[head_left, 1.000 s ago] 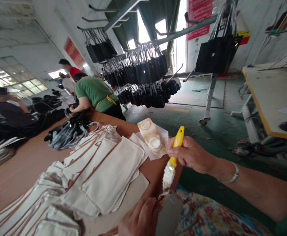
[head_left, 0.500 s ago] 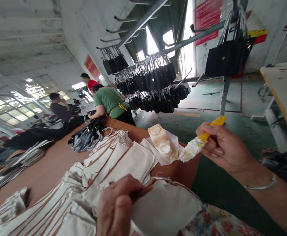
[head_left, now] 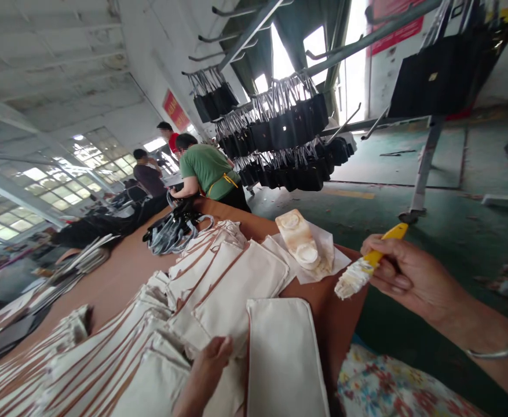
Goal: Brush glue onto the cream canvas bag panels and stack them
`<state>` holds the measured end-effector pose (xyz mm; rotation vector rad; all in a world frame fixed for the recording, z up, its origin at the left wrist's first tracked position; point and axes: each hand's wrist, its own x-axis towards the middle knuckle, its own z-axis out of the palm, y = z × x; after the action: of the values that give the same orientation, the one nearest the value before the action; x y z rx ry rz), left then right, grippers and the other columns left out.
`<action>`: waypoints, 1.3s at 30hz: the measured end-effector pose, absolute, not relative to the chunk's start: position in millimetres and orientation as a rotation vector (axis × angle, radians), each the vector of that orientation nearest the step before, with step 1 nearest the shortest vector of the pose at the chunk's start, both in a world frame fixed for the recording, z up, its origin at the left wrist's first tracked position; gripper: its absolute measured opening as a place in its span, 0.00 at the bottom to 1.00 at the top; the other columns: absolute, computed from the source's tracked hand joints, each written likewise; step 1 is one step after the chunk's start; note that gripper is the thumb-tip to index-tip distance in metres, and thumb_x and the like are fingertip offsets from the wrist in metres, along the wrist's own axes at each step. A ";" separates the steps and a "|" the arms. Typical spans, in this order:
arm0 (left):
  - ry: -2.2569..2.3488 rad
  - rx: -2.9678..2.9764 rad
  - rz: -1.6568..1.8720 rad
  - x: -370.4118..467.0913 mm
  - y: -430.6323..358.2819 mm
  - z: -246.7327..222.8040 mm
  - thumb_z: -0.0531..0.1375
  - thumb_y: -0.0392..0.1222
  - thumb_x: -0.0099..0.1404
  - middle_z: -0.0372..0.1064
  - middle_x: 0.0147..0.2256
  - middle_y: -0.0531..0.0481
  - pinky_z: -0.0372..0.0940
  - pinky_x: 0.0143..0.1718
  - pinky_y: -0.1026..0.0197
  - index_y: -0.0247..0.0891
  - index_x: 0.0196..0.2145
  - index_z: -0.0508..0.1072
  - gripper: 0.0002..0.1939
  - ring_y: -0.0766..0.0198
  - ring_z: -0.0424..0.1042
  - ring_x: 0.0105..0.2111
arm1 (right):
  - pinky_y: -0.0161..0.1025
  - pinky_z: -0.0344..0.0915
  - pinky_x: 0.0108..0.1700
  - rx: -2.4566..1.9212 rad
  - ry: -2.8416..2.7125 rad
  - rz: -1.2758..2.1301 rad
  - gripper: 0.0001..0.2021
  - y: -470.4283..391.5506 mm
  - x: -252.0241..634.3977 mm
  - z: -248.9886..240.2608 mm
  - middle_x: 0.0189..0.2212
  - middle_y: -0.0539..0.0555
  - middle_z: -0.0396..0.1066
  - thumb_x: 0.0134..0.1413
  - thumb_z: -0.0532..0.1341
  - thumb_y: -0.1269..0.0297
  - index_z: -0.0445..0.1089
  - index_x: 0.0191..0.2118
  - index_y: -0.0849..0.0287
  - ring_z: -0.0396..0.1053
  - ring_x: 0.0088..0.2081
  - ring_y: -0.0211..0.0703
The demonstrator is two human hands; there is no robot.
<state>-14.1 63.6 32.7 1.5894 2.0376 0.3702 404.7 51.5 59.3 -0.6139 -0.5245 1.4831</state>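
Observation:
My right hand [head_left: 393,269] grips a yellow-handled brush [head_left: 377,255] whose bristles are caked with thick white paste. It is held up beyond the table's right edge, bristles pointing left and down. My left hand [head_left: 208,368] is low over the pale fabric pieces, fingers closed; whether anything is in them is hidden. Just right of it one cream rectangular fabric piece [head_left: 284,359] lies flat, separate from the overlapping row of brown-edged cream pieces [head_left: 236,272]. A stained container with white paste [head_left: 299,240] rests on a white sheet [head_left: 329,260] near the table corner.
The brown table top [head_left: 119,278] runs away to the left, with a heap of black and grey straps [head_left: 178,229] on it. A co-worker in a green shirt [head_left: 210,168] bends over the far end. Black bags [head_left: 297,124] hang from a metal rack beyond.
The cream piece by my left hand was tilted up and now lies flat. My left hand has drawn away from it, leftward and down. The brush is still in my right hand; the view has shifted.

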 end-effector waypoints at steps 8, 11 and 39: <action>2.007 1.503 0.629 55.5 80.1 -23.1 0.47 0.64 0.62 0.74 0.27 0.43 0.63 0.34 0.57 0.34 0.31 0.74 0.30 0.52 0.73 0.32 | 0.27 0.42 0.13 -0.720 -0.542 1.499 0.12 60.1 362.9 25.8 0.11 0.43 0.55 0.53 0.66 0.64 0.64 0.24 0.61 0.43 0.10 0.27; 1.891 1.487 0.734 70.4 78.3 -10.4 0.47 0.64 0.64 0.77 0.34 0.44 0.66 0.34 0.60 0.33 0.42 0.74 0.31 0.54 0.74 0.35 | 0.27 0.40 0.13 -0.731 -0.590 1.447 0.12 69.8 350.0 26.9 0.11 0.43 0.56 0.53 0.66 0.62 0.64 0.27 0.60 0.44 0.10 0.27; 1.278 1.982 0.845 124.8 35.0 64.4 0.59 0.50 0.65 0.75 0.34 0.48 0.69 0.40 0.67 0.40 0.44 0.77 0.15 0.63 0.74 0.35 | 0.34 0.54 0.23 -0.921 -1.198 0.944 0.11 72.6 347.0 74.2 0.17 0.46 0.58 0.61 0.59 0.60 0.66 0.30 0.59 0.55 0.20 0.36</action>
<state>124.8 35.0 64.4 1.9824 1.2777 0.8452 347.0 72.6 74.2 -0.9211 -1.1981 0.9438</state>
